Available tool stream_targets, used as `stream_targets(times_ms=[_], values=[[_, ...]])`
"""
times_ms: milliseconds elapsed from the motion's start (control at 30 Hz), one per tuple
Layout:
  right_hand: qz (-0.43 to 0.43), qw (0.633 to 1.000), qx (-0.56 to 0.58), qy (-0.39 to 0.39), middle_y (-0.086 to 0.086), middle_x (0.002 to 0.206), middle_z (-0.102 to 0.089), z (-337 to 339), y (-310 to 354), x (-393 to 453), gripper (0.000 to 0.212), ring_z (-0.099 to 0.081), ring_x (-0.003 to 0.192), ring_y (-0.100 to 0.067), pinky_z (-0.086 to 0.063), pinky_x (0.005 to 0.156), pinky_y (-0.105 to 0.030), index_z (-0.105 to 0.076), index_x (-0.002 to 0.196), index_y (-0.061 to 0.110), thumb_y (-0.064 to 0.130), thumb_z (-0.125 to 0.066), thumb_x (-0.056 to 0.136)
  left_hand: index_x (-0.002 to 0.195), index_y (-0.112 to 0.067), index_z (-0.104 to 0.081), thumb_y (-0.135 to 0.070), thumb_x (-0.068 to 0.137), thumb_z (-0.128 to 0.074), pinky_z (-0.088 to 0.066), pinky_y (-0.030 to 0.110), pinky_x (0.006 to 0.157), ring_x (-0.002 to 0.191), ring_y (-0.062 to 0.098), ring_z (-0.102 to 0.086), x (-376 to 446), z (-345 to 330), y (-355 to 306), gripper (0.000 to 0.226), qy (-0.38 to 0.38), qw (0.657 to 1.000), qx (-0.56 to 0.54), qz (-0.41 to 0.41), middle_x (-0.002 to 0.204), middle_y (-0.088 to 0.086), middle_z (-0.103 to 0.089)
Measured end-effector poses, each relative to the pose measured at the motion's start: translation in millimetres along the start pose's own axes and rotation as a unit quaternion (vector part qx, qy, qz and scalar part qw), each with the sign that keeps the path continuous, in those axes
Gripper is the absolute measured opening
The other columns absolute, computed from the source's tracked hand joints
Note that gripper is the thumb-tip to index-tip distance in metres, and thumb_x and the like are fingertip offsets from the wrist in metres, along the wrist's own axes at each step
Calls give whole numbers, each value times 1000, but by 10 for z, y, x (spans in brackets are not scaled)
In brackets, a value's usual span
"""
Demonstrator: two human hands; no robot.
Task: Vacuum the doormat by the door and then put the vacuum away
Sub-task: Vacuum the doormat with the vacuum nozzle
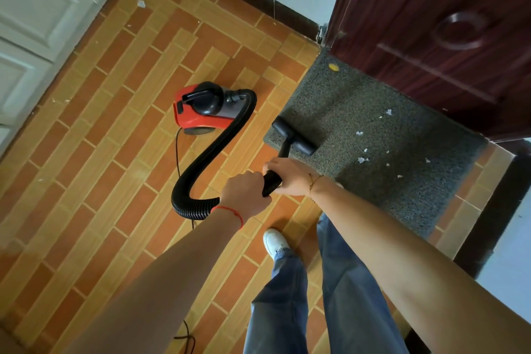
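While two hands [247,195] grip one hose [201,158].

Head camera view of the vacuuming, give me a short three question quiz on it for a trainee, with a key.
1. True or false: the black T-shaped nozzle rests on the speckled grey doormat.
2. Which hand grips the black ribbed hose nearer the nozzle? A) left hand B) right hand
3. Fill in: white paper scraps lie on the mat on the side toward the dark red ____.

Key:
1. True; it sits at the mat's corner nearest the red and black canister vacuum.
2. B; both hands hold the hose.
3. Door.
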State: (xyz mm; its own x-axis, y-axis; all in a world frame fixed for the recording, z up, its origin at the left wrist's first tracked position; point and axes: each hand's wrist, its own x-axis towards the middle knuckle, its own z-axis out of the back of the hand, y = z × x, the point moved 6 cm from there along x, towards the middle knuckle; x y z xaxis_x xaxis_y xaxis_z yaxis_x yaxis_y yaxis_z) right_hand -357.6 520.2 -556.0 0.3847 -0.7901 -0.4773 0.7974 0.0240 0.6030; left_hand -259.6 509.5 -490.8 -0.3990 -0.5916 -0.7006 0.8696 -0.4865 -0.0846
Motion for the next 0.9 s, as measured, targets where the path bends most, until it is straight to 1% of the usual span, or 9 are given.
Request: stream_targets(times_ms=[67, 133, 267, 333, 433, 500, 600, 800, 900], values=[[10, 1000, -11, 5, 1, 97, -56, -52, 79, -18, 19, -58, 76, -18, -46, 63, -28, -54, 96, 16, 21, -65, 81, 91, -14, -56, -30, 88, -51, -46, 28, 51, 56, 16, -52, -32, -61, 42, 17, 0, 1000, 7, -4, 67, -2, -50], [7, 1000, -27, 5, -1, 95, -56, -82, 105, -26, 15, -59, 76, -20, -44, 61, -27, -54, 95, 14, 20, -61, 84, 90, -14, -56, -30, 89, -52, -44, 26, 49, 54, 15, -50, -35, -106, 32, 16, 3, 1000, 7, -7, 67, -2, -50], [2, 999, -46, -2, -6, 98, -57, -55, 72, -53, 11, -62, 80, -25, -52, 68, -36, -56, 97, 11, 17, -55, 88, 92, -15, -55, -32, 88, -53, -43, 25, 49, 53, 14, -48, 14, -127, -49, 18, -2, 1000, 14, -16, 67, -2, -51], [1, 999, -49, 1, -6, 98, -58, -21, 43, -45, 11, -62, 82, -25, -54, 70, -38, -57, 97, 9, 16, -55, 88, 93, -15, -55, -33, 88, -53, -43, 25, 48, 53, 14, -48, 47, -113, -56, 19, -5, 1000, 14, -15, 67, -2, -51], [10, 998, -57, 3, -8, 98, -59, 44, 30, 0, 10, -63, 84, -25, -51, 71, -35, -57, 96, 8, 15, -53, 90, 95, -16, -53, -35, 89, -53, -43, 25, 49, 54, 13, -50, 94, -80, -42, 20, -14, 1000, 17, -16, 67, -3, -50], [22, 997, -69, 1, -8, 101, -60, 87, 30, 12, 10, -62, 87, -24, -47, 70, -30, -57, 99, 8, 13, -53, 91, 97, -17, -51, -37, 90, -52, -41, 25, 50, 55, 13, -49, 103, -49, -44, 21, -20, 999, 22, -19, 67, -4, -48], [29, 996, -87, 2, -8, 105, -60, 202, -7, 7, 13, -62, 91, -24, -43, 68, -28, -56, 104, 9, 10, -52, 92, 99, -16, -50, -38, 90, -50, -39, 27, 52, 56, 16, -49, 120, 41, -93, 23, -35, 999, 22, -21, 66, -5, -44], [25, 994, -106, 15, -8, 107, -60, 609, -258, 20, 12, -63, 94, -24, -50, 71, -31, -55, 104, 9, 10, -54, 92, 99, -15, -50, -35, 91, -48, -38, 27, 48, 56, 16, -50, 322, 341, -320, 22, -50, 999, -3, -9, 65, -5, -44], [18, 992, -120, 23, -7, 106, -61, 783, -480, 85, 10, -64, 93, -24, -46, 67, -28, -56, 103, 8, 9, -52, 93, 97, -16, -51, -33, 90, -49, -34, 24, 45, 52, 13, -45, 540, 475, -454, 19, -49, 999, -19, 5, 65, -5, -45]])
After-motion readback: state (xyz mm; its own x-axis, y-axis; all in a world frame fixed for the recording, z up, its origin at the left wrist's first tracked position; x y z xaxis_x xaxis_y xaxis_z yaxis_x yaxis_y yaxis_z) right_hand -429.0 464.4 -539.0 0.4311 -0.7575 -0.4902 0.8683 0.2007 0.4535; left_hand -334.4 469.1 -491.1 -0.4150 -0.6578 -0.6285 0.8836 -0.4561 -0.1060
